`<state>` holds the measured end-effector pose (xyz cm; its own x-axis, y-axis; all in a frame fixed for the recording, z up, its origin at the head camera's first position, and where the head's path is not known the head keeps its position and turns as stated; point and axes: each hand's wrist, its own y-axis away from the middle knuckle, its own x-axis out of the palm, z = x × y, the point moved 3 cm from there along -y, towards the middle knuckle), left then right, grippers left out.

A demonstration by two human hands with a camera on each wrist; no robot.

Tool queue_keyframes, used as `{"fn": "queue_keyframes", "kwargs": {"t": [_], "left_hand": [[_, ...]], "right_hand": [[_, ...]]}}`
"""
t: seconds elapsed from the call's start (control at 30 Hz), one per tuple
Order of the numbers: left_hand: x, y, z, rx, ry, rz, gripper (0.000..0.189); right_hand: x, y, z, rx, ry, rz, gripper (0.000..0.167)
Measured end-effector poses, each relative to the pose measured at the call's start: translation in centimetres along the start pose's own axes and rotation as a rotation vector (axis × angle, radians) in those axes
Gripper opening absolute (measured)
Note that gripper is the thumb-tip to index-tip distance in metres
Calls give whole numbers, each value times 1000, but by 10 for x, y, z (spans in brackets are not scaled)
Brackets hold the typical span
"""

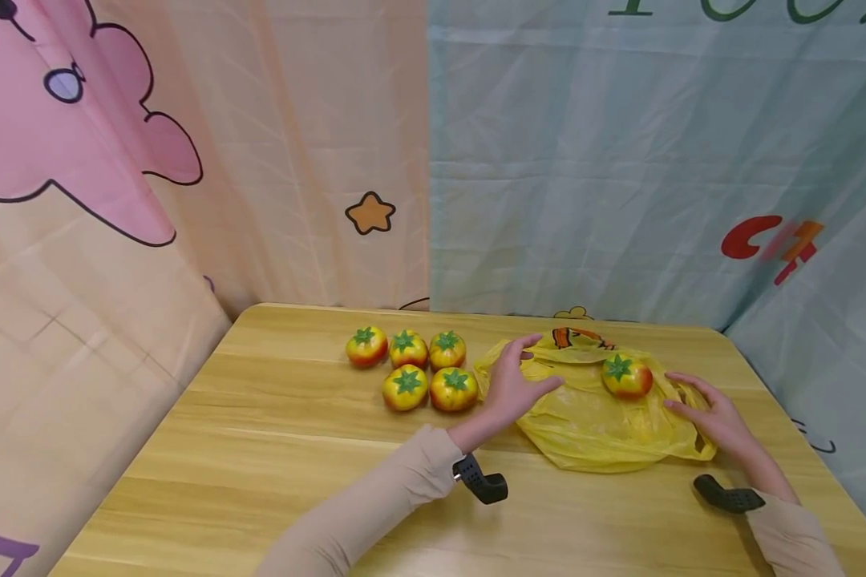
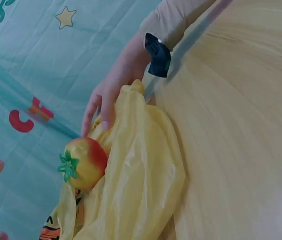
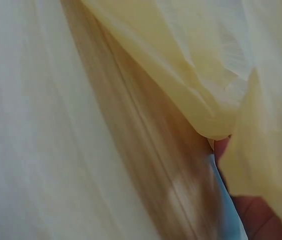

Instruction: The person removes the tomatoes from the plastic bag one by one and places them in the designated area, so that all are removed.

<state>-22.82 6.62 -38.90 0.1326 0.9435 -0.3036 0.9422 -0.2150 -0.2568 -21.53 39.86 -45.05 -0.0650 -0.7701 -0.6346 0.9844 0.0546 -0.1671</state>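
Observation:
A yellow plastic bag (image 1: pixel 584 433) lies spread on the right part of the table, with one yellow-red toy tomato (image 1: pixel 628 377) on it. My left hand (image 1: pixel 512 389) is over the bag's left side, thumb and fingers spread apart and nothing between them. At the bag's right edge, my right hand (image 1: pixel 718 417) has its fingers extended towards the tomato, just short of it. In the left wrist view, the right hand (image 2: pixel 113 90) touches the bag beside the tomato (image 2: pixel 86 162). Folds of the bag (image 3: pixel 265 125) partly cover the right hand in the right wrist view.
Several more toy tomatoes (image 1: pixel 407 389) stand in two rows left of the bag. The wooden table (image 1: pixel 260 449) ends at printed cloth curtains (image 1: pixel 584 176) behind and at the sides. Black wrist cameras (image 1: pixel 482 481) are strapped on both wrists.

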Motion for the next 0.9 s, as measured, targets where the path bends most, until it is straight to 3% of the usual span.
{"fn": "queue_keyframes", "kwargs": {"t": [0.4, 0.9], "left_hand": [[31, -26, -7, -40, -21, 52, 63], [66, -51, -2, -48, 6, 130, 61]], "right_hand": [[-1, -1, 1, 16, -4, 3, 54], [-2, -2, 0, 18, 9, 10, 54]]}}
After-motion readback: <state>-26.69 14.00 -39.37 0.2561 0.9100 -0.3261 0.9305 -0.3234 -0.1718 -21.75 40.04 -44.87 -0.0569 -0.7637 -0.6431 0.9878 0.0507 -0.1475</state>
